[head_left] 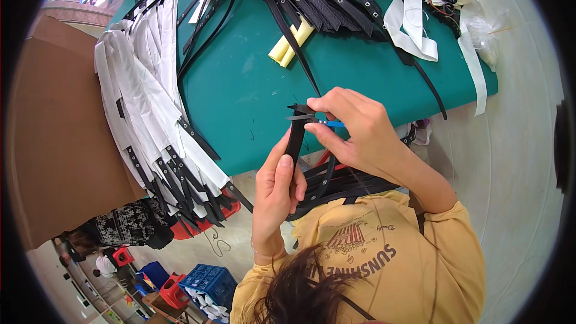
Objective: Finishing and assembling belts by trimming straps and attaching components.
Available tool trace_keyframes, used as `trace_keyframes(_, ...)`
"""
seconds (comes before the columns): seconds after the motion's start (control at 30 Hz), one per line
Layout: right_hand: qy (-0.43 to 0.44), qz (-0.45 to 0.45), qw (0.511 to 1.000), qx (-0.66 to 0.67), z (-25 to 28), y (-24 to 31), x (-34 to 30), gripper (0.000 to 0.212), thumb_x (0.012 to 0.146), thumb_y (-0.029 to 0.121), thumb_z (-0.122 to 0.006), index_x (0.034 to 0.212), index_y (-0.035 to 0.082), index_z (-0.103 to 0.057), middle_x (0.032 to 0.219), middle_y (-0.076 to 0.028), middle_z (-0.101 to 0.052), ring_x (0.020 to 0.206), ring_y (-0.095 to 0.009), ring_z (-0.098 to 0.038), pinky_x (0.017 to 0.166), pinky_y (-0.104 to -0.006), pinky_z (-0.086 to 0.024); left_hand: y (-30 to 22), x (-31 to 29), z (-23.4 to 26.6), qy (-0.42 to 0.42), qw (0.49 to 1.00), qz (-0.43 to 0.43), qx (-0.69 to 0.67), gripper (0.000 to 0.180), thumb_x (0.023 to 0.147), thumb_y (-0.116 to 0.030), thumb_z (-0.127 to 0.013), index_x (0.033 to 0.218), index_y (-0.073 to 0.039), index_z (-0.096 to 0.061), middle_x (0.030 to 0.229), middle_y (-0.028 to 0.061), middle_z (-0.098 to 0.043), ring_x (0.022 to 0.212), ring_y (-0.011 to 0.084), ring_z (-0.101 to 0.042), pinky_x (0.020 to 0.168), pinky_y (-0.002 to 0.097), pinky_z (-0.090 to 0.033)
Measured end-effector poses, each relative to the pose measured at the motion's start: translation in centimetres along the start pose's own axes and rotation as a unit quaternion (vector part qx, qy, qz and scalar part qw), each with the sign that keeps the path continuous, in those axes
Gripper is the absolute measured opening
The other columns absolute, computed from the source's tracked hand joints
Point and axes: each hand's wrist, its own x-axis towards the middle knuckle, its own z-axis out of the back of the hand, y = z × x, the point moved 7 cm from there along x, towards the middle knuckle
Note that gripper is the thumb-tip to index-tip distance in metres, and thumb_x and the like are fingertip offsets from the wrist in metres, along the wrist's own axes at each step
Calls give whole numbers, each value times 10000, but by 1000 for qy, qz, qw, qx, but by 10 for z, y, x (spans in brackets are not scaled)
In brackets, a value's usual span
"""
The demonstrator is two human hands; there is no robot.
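My left hand point(277, 186) is closed round a narrow black strap point(294, 139), its thumb pressed flat along the strap, whose end points up and away from me. In my right hand point(363, 129) is a pair of thread snips point(333, 124) with a blue handle, pinched between thumb and fingers. The metal blades reach left across the strap near its tip; whether they touch it I cannot tell. More black straps point(324, 180) lie across my lap, partly hidden by my hands.
A green table point(240, 108) stands before me. White strips with black eyelet ends point(141, 78) hang over its left side, by a brown cardboard sheet point(72, 126). Black eyelet straps point(312, 0) and yellow rolls point(291, 42) lie at the back. A blue crate point(210, 282) stands on the floor.
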Motion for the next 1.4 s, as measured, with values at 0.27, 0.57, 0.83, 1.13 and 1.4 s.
trace_keyframes(0.27, 8, 17, 1000, 26, -3, -8, -3, 248, 764, 62, -709, 954, -7, -564, 779, -98, -585, 635, -208, -551, 558, -296, -460, -1, 1, 2, -10, 998, -16, 65, 432, 1003, -275, -333, 1383, -76, -377, 482, -15, -394, 348, 25, -279, 338, 174, -242)
trace_keyframes(0.57, 25, -351, 870, 345, -82, -90, -50, 611, 730, 228, -783, 1214, 58, -451, 847, 11, -492, 716, -27, -459, 616, -226, -400, 12, -30, 18, 24, 935, 2, -355, 267, 1006, -295, -313, 880, -92, -433, 443, -80, -278, 315, 27, -210, 357, 227, -179)
trace_keyframes(0.83, -178, -186, 738, 623, 63, -104, -20, 331, 973, 396, -403, 808, 122, -488, 473, 31, -388, 433, -85, -282, 513, -249, -252, 161, -128, 159, -21, 887, 197, -416, 273, 949, -348, -430, 951, -80, -481, 505, -8, -361, 427, 82, -362, 479, 235, -334)
trace_keyframes(1.13, -417, -200, 798, 386, 148, -109, -72, 324, 983, 335, -418, 955, 27, -513, 522, -10, -417, 496, -129, -410, 535, -266, -353, 242, -33, 178, 46, 913, 247, -323, 260, 932, -331, -456, 972, -76, -485, 605, 18, -390, 524, 110, -385, 532, 275, -348)
trace_keyframes(1.4, -416, -358, 829, 103, 187, -96, -161, 269, 954, 285, -505, 922, 29, -583, 583, -16, -511, 546, -82, -449, 540, -240, -368, 325, -103, 291, -99, 925, 260, -259, 254, 916, -314, -481, 994, -73, -490, 704, 44, -419, 621, 139, -408, 585, 316, -362)
